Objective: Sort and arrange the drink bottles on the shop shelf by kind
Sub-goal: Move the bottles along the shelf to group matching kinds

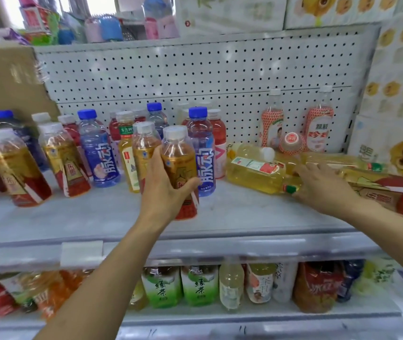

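My left hand [165, 190] grips an upright amber tea bottle [179, 158] with a white cap and red base, near the front middle of the shelf [97, 217]. A matching amber bottle [144, 146] stands just behind it. Blue-capped bottles [201, 148] and red drink bottles [217, 133] stand further back. My right hand [323, 187] reaches with spread fingers over lying yellow bottles [252, 170] at the right; whether it touches them I cannot tell. Another amber bottle [391, 192] lies under my right forearm.
Two amber bottles [16, 170] stand at the left front. Two tall white-and-red bottles [318, 128] stand by the pegboard back wall [195, 69]. Green tea bottles [161, 285] and others fill the lower shelf. Cartons [391, 133] line the right side.
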`<state>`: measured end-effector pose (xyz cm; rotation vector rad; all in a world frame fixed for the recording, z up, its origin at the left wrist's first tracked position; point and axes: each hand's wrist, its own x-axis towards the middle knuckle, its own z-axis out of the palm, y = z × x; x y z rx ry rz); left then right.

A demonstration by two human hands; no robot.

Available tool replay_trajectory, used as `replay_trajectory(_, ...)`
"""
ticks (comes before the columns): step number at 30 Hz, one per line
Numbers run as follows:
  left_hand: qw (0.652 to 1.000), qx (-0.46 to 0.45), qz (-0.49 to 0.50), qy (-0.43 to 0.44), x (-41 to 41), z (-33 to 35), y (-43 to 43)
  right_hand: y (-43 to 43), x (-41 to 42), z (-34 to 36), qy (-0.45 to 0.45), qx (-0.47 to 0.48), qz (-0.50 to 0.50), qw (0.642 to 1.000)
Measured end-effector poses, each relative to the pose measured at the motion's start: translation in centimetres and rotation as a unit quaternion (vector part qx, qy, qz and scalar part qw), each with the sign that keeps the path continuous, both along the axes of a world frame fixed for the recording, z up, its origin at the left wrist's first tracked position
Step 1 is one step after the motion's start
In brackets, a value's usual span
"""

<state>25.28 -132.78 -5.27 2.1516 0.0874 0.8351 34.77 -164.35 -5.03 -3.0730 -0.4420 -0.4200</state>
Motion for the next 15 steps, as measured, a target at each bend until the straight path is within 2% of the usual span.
replay_trajectory(4, 0.999, 0.012, 0.049, 0.002, -0.1, -0.1, 1.7, 0.7, -2.3, 1.2, -0.023, 0.026, 0.042, 0.999)
replay_trajectory(8, 0.997, 0.037, 0.062, 0.008, -0.2, -0.2, 2.3, 3.1, -5.5, 5.6, -0.120, 0.130, 0.137, 0.975)
replay_trajectory(10, 0.996, 0.048, 0.079, 0.002, -0.4, -0.1, 1.9, 4.8, -6.1, 8.5, -0.131, 0.179, 0.177, 0.959)
replay_trajectory(13, 0.982, 0.098, 0.115, -0.115, -1.6, 0.1, 0.0, 7.6, -5.8, 11.8, -0.110, 0.212, 0.221, 0.946)
replay_trajectory(15, 0.979, 0.110, 0.044, -0.164, -2.4, -0.1, -2.1, 9.4, -5.4, 12.9, -0.076, 0.225, 0.260, 0.936)
